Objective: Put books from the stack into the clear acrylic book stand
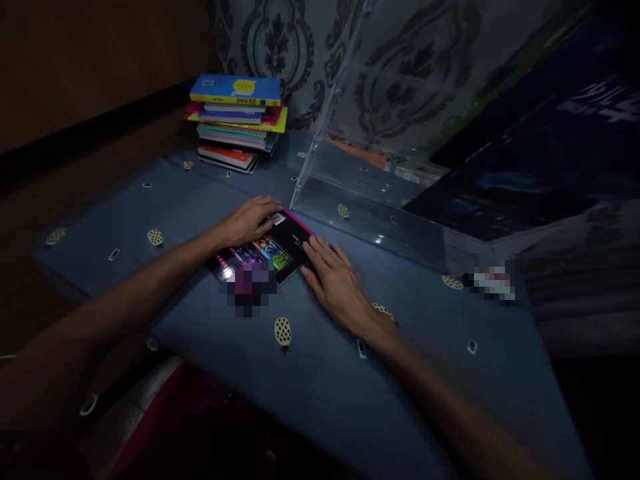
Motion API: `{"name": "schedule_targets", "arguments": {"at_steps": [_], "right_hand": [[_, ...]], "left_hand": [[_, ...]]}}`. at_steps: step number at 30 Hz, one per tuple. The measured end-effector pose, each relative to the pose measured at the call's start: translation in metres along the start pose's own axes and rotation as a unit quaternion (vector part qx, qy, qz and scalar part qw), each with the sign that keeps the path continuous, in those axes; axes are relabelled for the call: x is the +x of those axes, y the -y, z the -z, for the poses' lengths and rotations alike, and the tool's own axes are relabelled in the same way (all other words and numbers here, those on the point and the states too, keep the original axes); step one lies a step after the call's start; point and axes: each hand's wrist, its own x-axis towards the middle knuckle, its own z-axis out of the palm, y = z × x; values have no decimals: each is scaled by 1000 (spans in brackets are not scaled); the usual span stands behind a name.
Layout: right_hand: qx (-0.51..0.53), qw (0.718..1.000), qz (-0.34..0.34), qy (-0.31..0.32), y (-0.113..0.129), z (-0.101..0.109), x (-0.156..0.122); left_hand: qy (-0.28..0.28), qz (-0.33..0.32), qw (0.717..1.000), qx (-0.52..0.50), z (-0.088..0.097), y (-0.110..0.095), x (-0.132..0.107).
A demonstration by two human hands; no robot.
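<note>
A black book (287, 238) with a pink edge and bright small pictures on its cover lies flat on the table. Across its upper left part rests my left hand (251, 220), palm down, fingers stretched out close to a white label. My right hand (334, 279) lies along the book's right edge with fingers extended, the fingertips touching its corner. Both hands are open and neither is wrapped round the book. The near corner of the cover is blurred out by pixelation.
A stack of several books (235, 117) stands at the back left. Behind the black book is a clear plastic stand (370, 227), with a dark printed board (530, 153) to its right. A pixelated item (495, 283) lies at the right of the blue pineapple-print tablecloth (320, 373).
</note>
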Motion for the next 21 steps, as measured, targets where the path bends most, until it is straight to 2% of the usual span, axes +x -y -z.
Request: {"name": "schedule_targets", "arguments": {"at_steps": [6,14,17,21], "right_hand": [[7,999,31,1,25,-2,-17],[5,985,150,84,84,1,-33],[1,978,189,91,94,3,-34],[-20,977,195,85,95,4,-32]], "left_hand": [[-1,-8,1000,-1,0,0,1],[1,-4,1000,-1,0,-1,1],[-1,3,1000,3,0,-2,1],[0,8,1000,27,1,-5,1]]}}
